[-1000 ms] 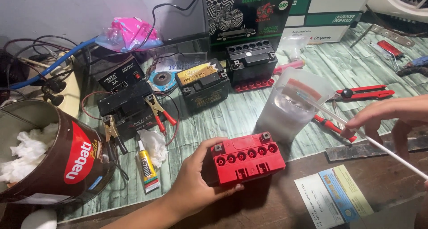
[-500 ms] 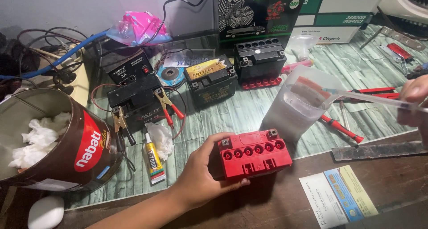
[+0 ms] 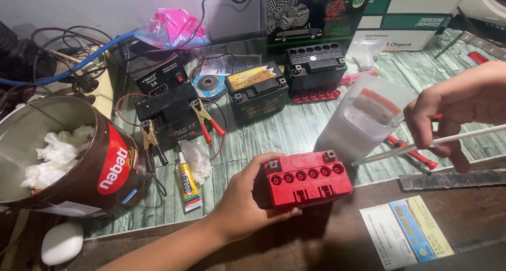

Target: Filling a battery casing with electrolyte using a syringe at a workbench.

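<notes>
**Red battery steadied, white rod poised beside the tub**

The fingers of the left hand (image 3: pixel 240 200) are curled round the left end of the small red battery (image 3: pixel 307 178), thumb along its near edge, holding it flat on the worktop (image 3: pixel 295 128) at the line where the green marbled covering gives way to dark wood. The battery's top faces the camera: a row of six round filler holes, all uncapped, with a terminal at each back corner.

The fingers of the right hand (image 3: pixel 456 110) are pinched together on a thin white rod (image 3: pixel 421 145), whose lower end slants down to the left and stops just right of the battery, near the base of a translucent plastic tub (image 3: pixel 363 121). The tub stands just behind the battery and seems to hold clear liquid.

Judging by this, the cells stand open and ready, but nothing is in any hole yet; the rod's tip is outside both battery and tub, so the cell work looks hardly begun.

Further out stand two black batteries (image 3: pixel 257 94), a charger with clips (image 3: pixel 203 118), a glue tube (image 3: pixel 188 181), red-handled pliers (image 3: pixel 414 151), a leaflet (image 3: pixel 406 231) and a brown tin (image 3: pixel 74 160) with crumpled tissue.
</notes>
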